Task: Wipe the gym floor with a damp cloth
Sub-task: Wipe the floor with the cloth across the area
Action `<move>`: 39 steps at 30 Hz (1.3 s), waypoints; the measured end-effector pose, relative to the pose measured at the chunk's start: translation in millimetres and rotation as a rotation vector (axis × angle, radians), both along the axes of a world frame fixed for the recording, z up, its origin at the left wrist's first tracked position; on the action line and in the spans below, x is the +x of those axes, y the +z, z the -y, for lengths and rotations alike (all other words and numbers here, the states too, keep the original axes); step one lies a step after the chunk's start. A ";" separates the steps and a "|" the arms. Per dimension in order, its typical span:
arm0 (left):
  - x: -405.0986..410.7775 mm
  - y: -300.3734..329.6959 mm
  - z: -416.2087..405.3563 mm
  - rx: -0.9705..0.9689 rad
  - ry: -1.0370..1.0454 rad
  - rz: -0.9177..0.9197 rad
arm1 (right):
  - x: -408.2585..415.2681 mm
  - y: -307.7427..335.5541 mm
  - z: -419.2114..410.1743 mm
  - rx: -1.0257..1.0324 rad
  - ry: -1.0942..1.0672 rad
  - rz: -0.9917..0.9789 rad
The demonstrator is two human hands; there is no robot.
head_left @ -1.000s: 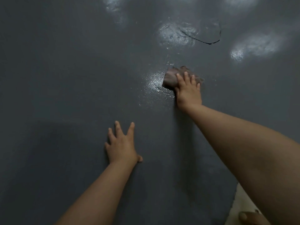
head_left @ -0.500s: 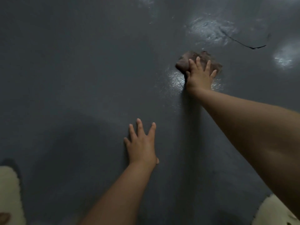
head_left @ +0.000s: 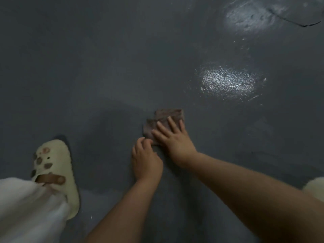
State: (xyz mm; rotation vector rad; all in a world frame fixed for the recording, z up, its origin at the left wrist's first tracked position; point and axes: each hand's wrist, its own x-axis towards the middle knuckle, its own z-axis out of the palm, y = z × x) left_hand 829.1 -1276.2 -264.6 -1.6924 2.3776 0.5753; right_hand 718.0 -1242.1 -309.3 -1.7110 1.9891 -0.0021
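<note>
A small brownish damp cloth (head_left: 168,114) lies on the dark grey gym floor (head_left: 87,67), just below the middle of the view. My right hand (head_left: 175,141) lies flat on the cloth with straight, spread fingers and covers its near half. My left hand (head_left: 146,158) sits right beside it, with its fingers curled at the cloth's near-left corner, which they seem to pinch. Both bare forearms reach in from the bottom edge.
A wet shiny patch (head_left: 228,83) glistens beyond the cloth and another wet patch (head_left: 249,16) lies farther off, next to a thin crack (head_left: 298,21). My foot in a cream slipper (head_left: 56,169) and a white garment (head_left: 26,213) are at the lower left. Another slipper (head_left: 315,188) shows at the right edge.
My right hand has pulled the cloth back toward me, off the wet patch. My left hand has left its flat rest on the floor and curled at the cloth's corner. The view has tilted down.
</note>
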 end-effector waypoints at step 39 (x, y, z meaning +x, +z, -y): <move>-89.7 -9.4 -107.1 0.280 -0.500 0.329 | -196.7 -7.8 -175.4 -0.024 -0.950 -0.120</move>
